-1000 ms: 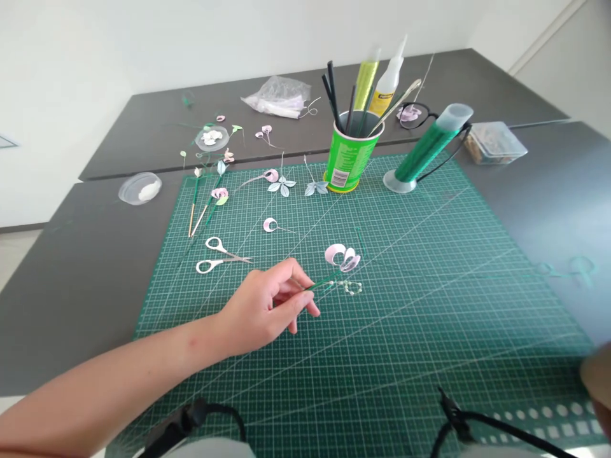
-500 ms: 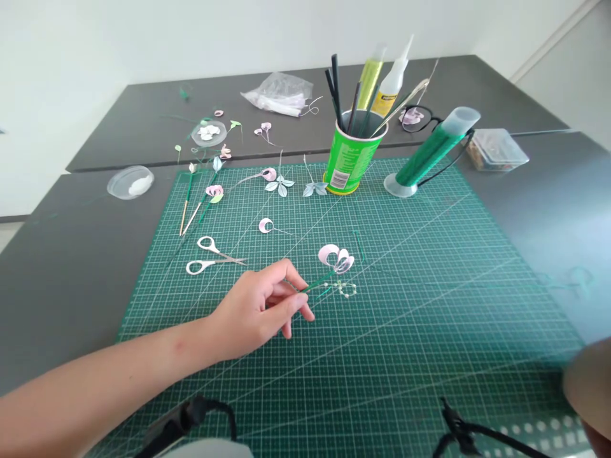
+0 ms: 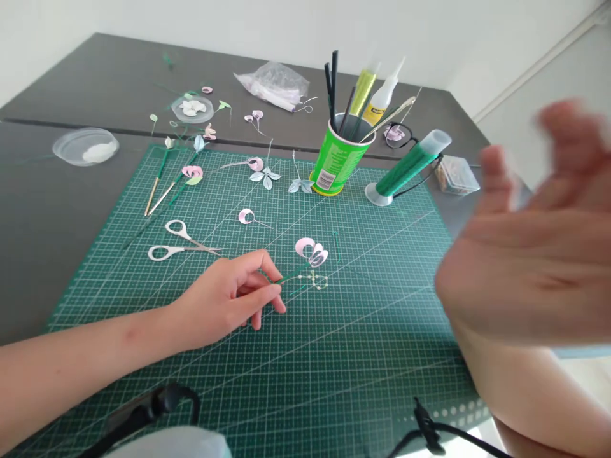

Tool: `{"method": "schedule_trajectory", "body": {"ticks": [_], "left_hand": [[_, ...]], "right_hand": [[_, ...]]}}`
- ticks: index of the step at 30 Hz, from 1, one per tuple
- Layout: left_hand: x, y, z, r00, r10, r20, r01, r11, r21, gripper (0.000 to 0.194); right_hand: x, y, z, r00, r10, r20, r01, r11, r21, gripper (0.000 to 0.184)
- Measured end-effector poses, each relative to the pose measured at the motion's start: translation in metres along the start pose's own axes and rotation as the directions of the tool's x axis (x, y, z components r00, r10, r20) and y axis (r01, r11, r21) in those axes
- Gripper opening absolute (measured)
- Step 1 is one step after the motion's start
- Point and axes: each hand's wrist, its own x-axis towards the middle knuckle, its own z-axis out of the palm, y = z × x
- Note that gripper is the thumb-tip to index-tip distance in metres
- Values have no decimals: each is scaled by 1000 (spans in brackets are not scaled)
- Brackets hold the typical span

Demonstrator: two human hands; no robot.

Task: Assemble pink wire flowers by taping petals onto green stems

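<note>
My left hand [image 3: 233, 292] pinches the green stem of a pink artificial flower [image 3: 301, 245] between thumb and fingertips, holding it over the cutting mat [image 3: 334, 356]. The flower has loop-shaped petals with open centres. Beside its stem is a sprig of tiny pale beads [image 3: 319, 287]. My right hand [image 3: 520, 273] is raised at the right, close to the camera, palm showing and fingers apart. It is blurred, and I see nothing in it. Left of the flower lies a single pink petal [image 3: 245, 217] on a wire. White-handled scissors [image 3: 166, 253] rest near my left hand with blades slightly apart.
A green can [image 3: 340, 159] holds sticks and tweezers. Behind it stands a glue bottle [image 3: 383, 100]. A clear tube of green material [image 3: 405, 168] leans on its base at the right. Blue-grey leaves [image 3: 265, 178], finished stems [image 3: 160, 178] and shallow dishes [image 3: 67, 149] lie at the back left.
My right hand has come up from the lower right edge into view, fingers spread. The view has shifted, so the table things sit further left. My left hand still pinches the flower stem.
</note>
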Motion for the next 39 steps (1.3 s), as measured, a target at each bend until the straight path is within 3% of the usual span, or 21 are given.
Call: {"method": "schedule_trajectory", "body": {"ticks": [2,3,5,6,9,11,16,19,22,26,29,31,34,39], "left_hand": [[0,-2,-3,999,31,18,-30,999,-18,16],[0,-3,-4,999,41,19,-41,999,-18,16],[0,-4,-6,999,49,16,-49,999,-9,16],[0,-4,-7,999,51,14,-51,999,-7,16],[-2,-1,-9,998,60,-8,-60,998,-17,16],[-3,1,-10,997,65,-33,-66,997,-29,16],[-6,3,-8,997,72,-42,-74,996,-56,15],[-6,2,-6,997,70,-40,-74,993,-87,15],[-7,1,-6,996,82,-47,-87,990,-111,14],[-8,1,-7,993,96,-70,-102,990,-92,14],[-6,1,-8,993,90,-76,-95,993,-66,15],[-5,1,-8,994,79,-81,-83,995,-50,16],[-4,0,-9,994,66,-89,-68,997,-23,17],[-1,-1,-10,993,27,-116,-22,999,47,20]], "right_hand": [[-2,18,22,981,-170,-96,175,984,45,51],[-2,30,32,984,-168,-61,173,983,69,50],[-3,51,44,998,11,59,-14,998,61,41],[-4,58,48,983,97,158,-106,993,49,37],[-9,65,54,876,288,387,-343,936,79,33],[-14,62,57,806,355,474,-461,879,126,31],[-21,57,64,708,395,585,-618,747,243,32],[-27,56,69,614,435,658,-729,632,263,34],[-34,55,73,525,400,751,-791,555,257,39],[-41,52,75,433,308,847,-814,537,221,39],[-43,48,74,380,301,875,-761,640,110,39],[-44,42,72,390,332,859,-649,761,1,36],[-47,34,70,490,303,818,-377,919,-114,31],[-53,29,67,588,154,794,2,981,-192,27]]}}
